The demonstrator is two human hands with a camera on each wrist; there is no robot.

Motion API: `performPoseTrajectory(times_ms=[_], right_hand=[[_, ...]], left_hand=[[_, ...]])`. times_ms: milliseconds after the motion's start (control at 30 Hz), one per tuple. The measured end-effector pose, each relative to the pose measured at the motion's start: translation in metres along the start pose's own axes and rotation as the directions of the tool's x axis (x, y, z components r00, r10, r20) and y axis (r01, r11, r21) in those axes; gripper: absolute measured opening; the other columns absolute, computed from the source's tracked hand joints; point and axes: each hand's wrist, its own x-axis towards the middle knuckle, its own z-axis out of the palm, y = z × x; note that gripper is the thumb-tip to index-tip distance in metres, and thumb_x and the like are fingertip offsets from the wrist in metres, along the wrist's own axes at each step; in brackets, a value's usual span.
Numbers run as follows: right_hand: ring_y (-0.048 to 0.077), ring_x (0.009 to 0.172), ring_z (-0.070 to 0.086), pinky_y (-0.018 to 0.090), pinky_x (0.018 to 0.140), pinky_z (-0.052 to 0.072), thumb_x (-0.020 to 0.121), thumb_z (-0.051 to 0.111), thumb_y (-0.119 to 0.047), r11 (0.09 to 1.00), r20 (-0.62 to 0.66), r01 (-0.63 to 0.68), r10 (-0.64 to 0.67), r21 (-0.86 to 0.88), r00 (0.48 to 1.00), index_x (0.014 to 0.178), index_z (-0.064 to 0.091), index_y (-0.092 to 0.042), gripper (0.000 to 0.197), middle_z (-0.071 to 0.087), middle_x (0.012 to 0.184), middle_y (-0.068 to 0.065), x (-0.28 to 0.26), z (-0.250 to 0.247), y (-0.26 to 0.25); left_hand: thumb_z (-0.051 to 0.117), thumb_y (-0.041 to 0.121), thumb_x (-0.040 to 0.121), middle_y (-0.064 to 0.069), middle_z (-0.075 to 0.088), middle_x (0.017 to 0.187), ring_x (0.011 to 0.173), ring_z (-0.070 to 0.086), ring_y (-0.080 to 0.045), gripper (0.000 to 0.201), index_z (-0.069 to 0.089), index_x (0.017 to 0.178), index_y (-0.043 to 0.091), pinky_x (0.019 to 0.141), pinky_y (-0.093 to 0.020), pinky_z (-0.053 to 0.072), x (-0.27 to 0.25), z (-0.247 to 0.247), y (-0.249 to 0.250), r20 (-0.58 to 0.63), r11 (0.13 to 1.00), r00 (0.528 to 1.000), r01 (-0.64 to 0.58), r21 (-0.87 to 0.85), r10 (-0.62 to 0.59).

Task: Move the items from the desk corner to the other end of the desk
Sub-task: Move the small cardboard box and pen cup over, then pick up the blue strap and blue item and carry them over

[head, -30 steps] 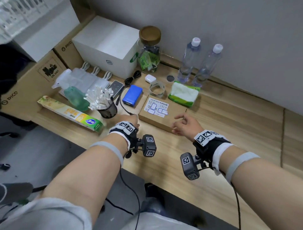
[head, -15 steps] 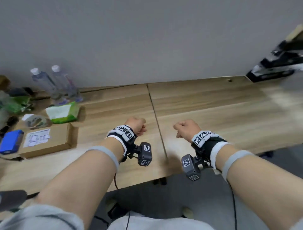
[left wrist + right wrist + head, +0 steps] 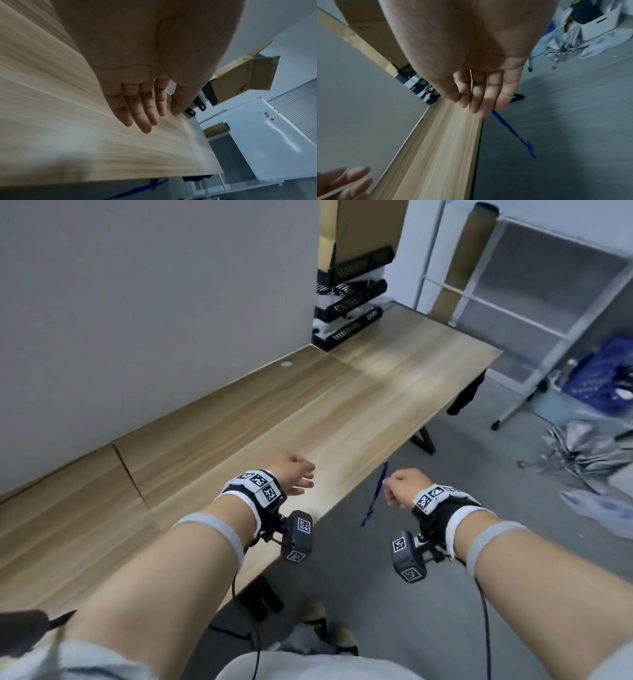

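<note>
— Where are the items? None shows here; we see only the bare far end of the desk (image 3: 359, 392), with black trays (image 3: 346, 313) at its back corner.

— So we judge this a look at the drop-off spot; next we go back and pick something up.

— Our left hand (image 3: 294, 479) hovers over the wood, fingers straight, empty. Our right hand (image 3: 399, 486), loosely curled, holds nothing we can see; the blue strap (image 3: 375, 498) seems to lie beyond it.
</note>
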Motion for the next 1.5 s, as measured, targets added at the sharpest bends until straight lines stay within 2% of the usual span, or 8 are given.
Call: performPoseTrajectory(times_ms=[167, 400, 633, 800, 933, 1133, 1333, 1500], right_hand=[[0.020, 0.050, 0.065, 0.032, 0.060, 0.051, 0.087, 0.051, -0.008, 0.990, 0.015, -0.116, 0.115, 0.082, 0.993, 0.073, 0.057, -0.013, 0.016, 0.062, 0.073, 0.010, 0.028, -0.012, 0.030], [0.018, 0.062, 0.068, 0.031, 0.062, 0.053, 0.094, 0.055, -0.016, 0.970, 0.061, -0.187, 0.180, 0.155, 0.982, 0.106, 0.058, -0.016, 0.012, 0.066, 0.099, 0.007, 0.072, -0.025, 0.051], [0.025, 0.080, 0.070, 0.038, 0.073, 0.056, 0.098, 0.052, -0.015, 0.972, 0.287, -0.149, 0.092, 0.183, 0.953, 0.132, 0.051, -0.015, 0.034, 0.059, 0.131, 0.005, 0.143, -0.036, 0.063], [0.027, 0.087, 0.070, 0.035, 0.069, 0.053, 0.100, 0.048, -0.011, 0.983, 0.505, -0.091, -0.003, 0.162, 0.863, 0.144, 0.040, -0.011, 0.044, 0.044, 0.148, 0.006, 0.199, -0.028, 0.066], [0.025, 0.094, 0.070, 0.046, 0.091, 0.054, 0.100, 0.049, -0.014, 0.972, 0.603, -0.165, 0.033, 0.165, 0.797, 0.132, 0.049, -0.011, 0.032, 0.058, 0.130, 0.015, 0.222, -0.024, 0.065], [0.017, 0.083, 0.068, 0.035, 0.081, 0.058, 0.100, 0.050, -0.022, 0.990, 0.594, -0.056, -0.034, 0.132, 0.803, 0.079, 0.061, -0.015, 0.025, 0.066, 0.087, 0.005, 0.236, -0.018, 0.077], [0.012, 0.060, 0.063, 0.022, 0.054, 0.052, 0.099, 0.045, -0.015, 0.983, 0.536, 0.154, -0.184, 0.102, 0.824, 0.074, 0.062, -0.015, 0.030, 0.070, 0.074, 0.004, 0.238, -0.012, 0.090], [0.018, 0.064, 0.064, 0.030, 0.064, 0.055, 0.097, 0.049, -0.012, 0.971, 0.652, 0.239, -0.189, 0.013, 0.734, 0.062, 0.060, -0.016, 0.037, 0.071, 0.073, 0.008, 0.219, -0.014, 0.119]], left_hand=[[0.062, 0.011, 0.091, -0.004, 0.062, 0.084, 0.070, 0.064, -0.014, 0.013, 0.058, 0.080, 0.016, 0.061, -0.027, 0.049, 0.049, 0.036, 0.005, 0.002, 0.997, 1.000, -0.002, 0.073, 0.002], [0.070, 0.016, 0.083, 0.006, 0.062, 0.078, 0.065, 0.060, -0.010, 0.010, 0.064, 0.091, 0.018, 0.052, -0.020, 0.045, 0.099, 0.086, 0.006, -0.179, 0.977, 0.979, -0.056, 0.206, 0.094], [0.064, 0.009, 0.090, -0.016, 0.072, 0.078, 0.061, 0.067, -0.022, 0.006, 0.065, 0.086, 0.005, 0.073, -0.038, 0.060, 0.120, 0.129, 0.009, -0.134, 0.988, 0.985, 0.090, -0.123, -0.107], [0.064, 0.009, 0.093, -0.013, 0.071, 0.071, 0.051, 0.066, -0.017, 0.011, 0.066, 0.089, -0.001, 0.059, -0.027, 0.056, 0.121, 0.172, -0.009, -0.222, 0.922, 0.949, 0.131, -0.364, -0.222], [0.061, 0.018, 0.096, -0.008, 0.073, 0.080, 0.066, 0.068, -0.017, 0.017, 0.066, 0.097, 0.001, 0.060, -0.026, 0.053, 0.112, 0.208, -0.034, -0.268, 0.821, 0.897, 0.157, -0.550, -0.351], [0.047, 0.020, 0.103, -0.015, 0.062, 0.111, 0.121, 0.061, -0.030, 0.024, 0.046, 0.119, 0.002, 0.099, -0.038, 0.052, 0.103, 0.217, -0.048, -0.292, 0.292, 0.811, -0.158, -0.943, -0.506], [0.043, 0.015, 0.105, -0.023, 0.071, 0.089, 0.077, 0.073, -0.023, 0.026, 0.053, 0.099, -0.008, 0.065, -0.030, 0.062, 0.109, 0.209, -0.060, -0.278, 0.124, 0.776, -0.253, -0.959, -0.567], [0.045, 0.015, 0.104, -0.023, 0.068, 0.089, 0.071, 0.072, -0.021, 0.026, 0.054, 0.095, -0.007, 0.060, -0.030, 0.062, 0.114, 0.209, -0.064, -0.275, 0.081, 0.766, -0.281, -0.956, -0.581]])
